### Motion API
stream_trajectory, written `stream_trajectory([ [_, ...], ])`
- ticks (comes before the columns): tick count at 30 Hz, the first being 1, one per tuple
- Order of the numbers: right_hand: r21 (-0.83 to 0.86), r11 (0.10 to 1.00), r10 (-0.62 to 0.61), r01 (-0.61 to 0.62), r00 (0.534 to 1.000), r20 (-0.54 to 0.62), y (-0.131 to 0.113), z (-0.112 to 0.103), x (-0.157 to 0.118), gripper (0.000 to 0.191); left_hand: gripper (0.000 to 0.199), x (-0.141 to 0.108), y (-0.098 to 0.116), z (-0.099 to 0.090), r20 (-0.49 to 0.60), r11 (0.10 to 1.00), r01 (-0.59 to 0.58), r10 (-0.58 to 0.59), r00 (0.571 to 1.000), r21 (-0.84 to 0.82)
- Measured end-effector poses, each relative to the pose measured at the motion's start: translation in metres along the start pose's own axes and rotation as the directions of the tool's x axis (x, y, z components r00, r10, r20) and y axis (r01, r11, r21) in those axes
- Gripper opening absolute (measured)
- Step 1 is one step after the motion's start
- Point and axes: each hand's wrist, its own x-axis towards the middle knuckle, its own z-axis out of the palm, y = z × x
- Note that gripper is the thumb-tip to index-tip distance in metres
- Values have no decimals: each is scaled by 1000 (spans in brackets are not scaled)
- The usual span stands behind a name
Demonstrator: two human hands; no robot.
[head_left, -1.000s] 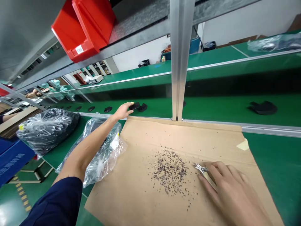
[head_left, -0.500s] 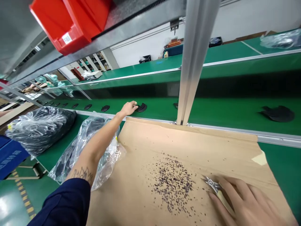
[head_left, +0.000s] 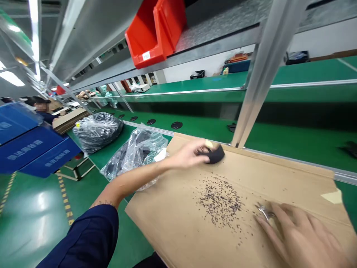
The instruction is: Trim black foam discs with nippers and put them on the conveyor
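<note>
My left hand is closed on a thin, curved black piece, blurred by motion, held above the far part of a brown cardboard sheet. At the lower right my right hand is wrapped round a pair of nippers. Their metal jaws stick out past the fingertips and point left; most of the handles are hidden by the hand. Between the two hands, a pile of tiny black bits lies scattered over the cardboard.
More black pieces lie in a row along the green belt behind. Clear plastic bags stand to the left. A metal post rises beyond the cardboard, and a red bin hangs overhead. Blue crates and another person are farther left.
My left hand has taken a black piece off the green belt and brought it right and nearer, over the cardboard. My right hand still holds the nippers. The view has turned left.
</note>
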Motion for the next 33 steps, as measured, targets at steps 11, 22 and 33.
stream_trajectory([
  [11,772,633,-28,-55,995,94,-57,-18,16,27,13,-94,30,-5,233,892,60,-181,956,448],
  [22,796,578,79,-179,983,164,-58,-20,15,29,35,-103,-78,-115,-115,312,422,-673,731,851],
  [33,813,155,133,-562,827,546,-65,-28,7,55,25,-132,7,-64,35,812,209,-271,962,546],
])
